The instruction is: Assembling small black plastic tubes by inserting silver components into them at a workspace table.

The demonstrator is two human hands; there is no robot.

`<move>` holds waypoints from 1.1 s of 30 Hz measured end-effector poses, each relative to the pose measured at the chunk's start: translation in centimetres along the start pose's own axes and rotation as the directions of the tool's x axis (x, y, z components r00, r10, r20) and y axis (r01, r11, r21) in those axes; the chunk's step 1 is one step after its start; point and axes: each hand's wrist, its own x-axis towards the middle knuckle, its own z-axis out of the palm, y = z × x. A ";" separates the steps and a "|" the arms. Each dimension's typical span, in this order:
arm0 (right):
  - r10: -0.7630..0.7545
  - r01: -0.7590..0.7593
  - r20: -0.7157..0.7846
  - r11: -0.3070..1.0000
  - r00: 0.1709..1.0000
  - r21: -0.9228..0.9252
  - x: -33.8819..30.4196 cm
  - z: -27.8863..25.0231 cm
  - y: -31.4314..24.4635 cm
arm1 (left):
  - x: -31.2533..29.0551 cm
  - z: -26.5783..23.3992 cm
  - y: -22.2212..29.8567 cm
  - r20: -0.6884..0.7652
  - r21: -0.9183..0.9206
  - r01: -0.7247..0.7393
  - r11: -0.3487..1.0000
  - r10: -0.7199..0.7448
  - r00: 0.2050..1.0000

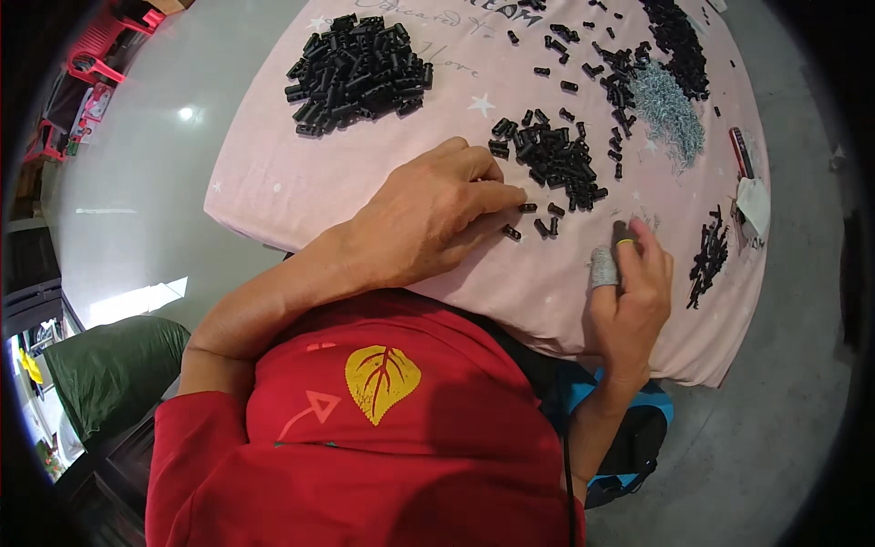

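- Your left hand [428, 214]: fingers curled by small black cylinders [558, 164]; can't tell if gripping.
- Your right hand [641, 296]: fingers bent over pink cloth [301, 196]; grip can't be told.

Red chair [95, 38], dark green cover [117, 369], grey floor [155, 155]

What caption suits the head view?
Left hand at small black parts, right hand with grey-wrapped thumb, over pink cloth.

Black cylindrical pieces [554, 157]: plastic, slight gloss. Silvery bits [668, 108]: metallic, shiny. Pink tablecloth [314, 187]: soft matt cloth. Grey finger wrap [603, 268]: rough, fabric-like. Grey floor [150, 164]: smooth, glossy.
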 end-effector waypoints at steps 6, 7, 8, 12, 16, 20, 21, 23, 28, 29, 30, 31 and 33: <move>-0.012 0.011 0.012 0.993 1.000 0.119 -0.5 0.1 -0.7 | 2.6 1.2 -0.5 -0.166 0.279 -0.077 0.957 0.128 0.978; 0.015 -0.013 -0.011 0.984 1.000 0.178 -0.4 0.1 -0.4 | 2.5 1.2 -0.6 -0.166 0.277 -0.077 0.958 0.126 0.978; 0.015 -0.008 -0.052 0.991 0.999 0.134 -0.5 0.1 0.2 | 2.4 1.3 -0.6 -0.112 0.265 -0.081 0.961 0.114 0.987; 0.118 -0.104 -0.084 0.983 0.989 0.153 -1.1 -0.5 1.5 | 1.8 0.7 -0.6 -0.008 0.190 -0.108 0.976 0.111 0.994; 0.098 -0.079 -0.089 0.977 0.991 0.196 -0.9 -0.6 1.1 | 1.1 0.1 -0.4 0.010 0.101 -0.116 0.988 0.115 0.993; 0.088 -0.083 -0.016 0.973 0.996 0.214 -1.1 -1.0 0.2 | 0.4 -0.7 -0.6 -0.069 0.052 -0.079 0.995 0.083 0.994; 0.097 -0.100 0.026 0.976 0.995 0.192 -1.2 -1.0 0.2 | 0.2 -0.9 -0.7 -0.095 0.054 -0.063 0.997 0.068 0.993; 0.082 -0.094 0.065 0.973 0.994 0.208 -1.0 -1.2 0.1 | 0.0 -1.1 -0.8 -0.112 0.039 -0.020 0.999 0.025 0.993; -0.003 -0.022 0.121 0.979 0.993 0.204 0.0 -1.4 -0.4 | 0.0 -0.6 -1.1 -0.137 0.036 0.025 0.999 -0.019 0.990; 0.001 -0.030 0.141 0.979 0.990 0.204 0.2 -1.4 -0.4 | 0.2 -0.3 -0.9 -0.143 0.034 0.029 0.999 -0.024 0.989; 0.006 -0.039 0.161 0.978 0.987 0.203 0.4 -1.3 -0.4 | 0.4 -0.2 -0.8 -0.147 0.045 0.030 0.999 -0.024 0.989; -0.001 -0.033 0.165 0.979 0.986 0.202 0.4 -1.1 -0.4 | 0.6 0.0 -0.6 -0.152 0.056 0.032 0.998 -0.023 0.988; -0.009 -0.006 0.061 0.969 0.998 0.246 0.3 -0.4 -0.7 | 1.2 0.8 -0.3 -0.165 0.083 0.020 0.996 -0.006 0.986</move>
